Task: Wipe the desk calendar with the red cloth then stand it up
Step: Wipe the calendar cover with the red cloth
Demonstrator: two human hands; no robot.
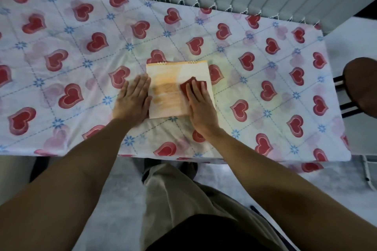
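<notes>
Left hand [133,100] flat beside flat calendar [171,87]; right hand [201,104] presses red cloth [188,85] onto it.

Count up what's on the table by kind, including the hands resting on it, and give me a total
Desk calendar, lying flat: 1
Red cloth, under the right hand: 1
Hands, left hand and right hand, both pressed flat: 2
Heart-print tablecloth: 1
Total: 5

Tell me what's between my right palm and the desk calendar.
The red cloth, pressed flat under the right hand onto the desk calendar, as the head view shows.
</notes>
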